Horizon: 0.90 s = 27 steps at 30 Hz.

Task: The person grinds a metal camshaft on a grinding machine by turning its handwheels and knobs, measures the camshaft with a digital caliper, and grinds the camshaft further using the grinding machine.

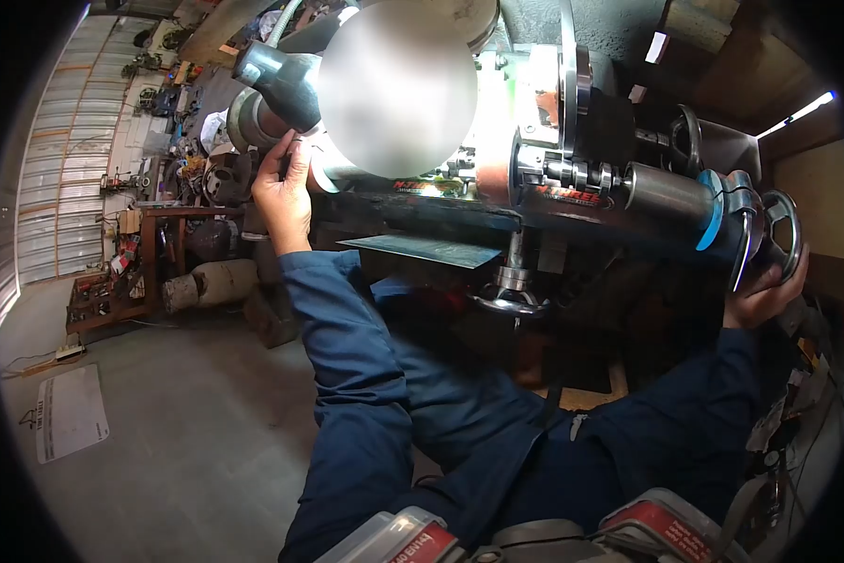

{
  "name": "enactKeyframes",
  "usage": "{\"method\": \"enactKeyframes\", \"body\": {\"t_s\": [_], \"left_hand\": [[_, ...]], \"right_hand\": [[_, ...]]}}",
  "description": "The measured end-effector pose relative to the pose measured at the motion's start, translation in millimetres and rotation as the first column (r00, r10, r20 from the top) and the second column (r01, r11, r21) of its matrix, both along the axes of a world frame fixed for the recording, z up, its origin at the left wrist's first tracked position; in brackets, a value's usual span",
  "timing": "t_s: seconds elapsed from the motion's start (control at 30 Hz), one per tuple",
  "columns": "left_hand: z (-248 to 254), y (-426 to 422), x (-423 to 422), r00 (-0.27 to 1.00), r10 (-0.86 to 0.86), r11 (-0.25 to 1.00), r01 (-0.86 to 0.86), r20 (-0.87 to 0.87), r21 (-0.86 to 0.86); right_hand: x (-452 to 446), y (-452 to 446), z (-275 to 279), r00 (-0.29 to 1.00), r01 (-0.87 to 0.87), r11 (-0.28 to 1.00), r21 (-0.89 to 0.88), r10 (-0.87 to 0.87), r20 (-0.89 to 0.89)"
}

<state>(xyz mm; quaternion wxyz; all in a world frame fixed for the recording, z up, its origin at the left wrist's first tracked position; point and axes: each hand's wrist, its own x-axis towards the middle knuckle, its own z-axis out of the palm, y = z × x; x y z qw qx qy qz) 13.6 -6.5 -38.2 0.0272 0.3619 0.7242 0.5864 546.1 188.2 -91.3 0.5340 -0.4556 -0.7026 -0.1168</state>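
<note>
Handwheel (795,230) sits at the right end of the machine (495,176), its lower rim in the nearer right hand's (767,295) curled grasp; left hand (285,192) pinches leftward, on what I cannot tell

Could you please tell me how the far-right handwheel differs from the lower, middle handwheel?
The right hand grips the far-right handwheel; no hand touches the middle handwheel. The far-right handwheel appears as a tall oval, the middle handwheel as a wide, flattened one. Both are shiny and metallic-looking.
</note>
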Motion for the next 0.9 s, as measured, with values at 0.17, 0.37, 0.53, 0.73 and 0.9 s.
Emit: {"method": "enactKeyframes", "body": {"t_s": [0.17, 0.37, 0.53, 0.73, 0.9], "left_hand": [[2, 1, 3, 1.000, -0.003, 1.000, 0.003, 0.008, 0.005], [5, 2, 6, 1.000, -0.003, 1.000, 0.003, 0.019, 0.012], [6, 3, 7, 1.000, 0.003, 1.000, -0.003, 0.011, 0.009], [5, 1, 5, 1.000, 0.015, 1.000, -0.014, 0.016, -0.012], [0, 1, 0, 0.999, -0.012, 1.000, 0.011, 0.033, 0.021]], "right_hand": [[-8, -8, 31, 0.999, 0.007, 0.955, -0.296, -0.016, -0.029], [-8, 0, 60, 0.997, 0.040, 0.883, -0.468, -0.006, 0.075], [3, 16, 70, 0.978, 0.036, 0.841, -0.540, 0.081, 0.192], [8, 37, 77, 0.931, 0.116, 0.819, -0.563, 0.108, 0.349], [11, 50, 79, 0.912, 0.160, 0.744, -0.649, 0.141, 0.386]]}}
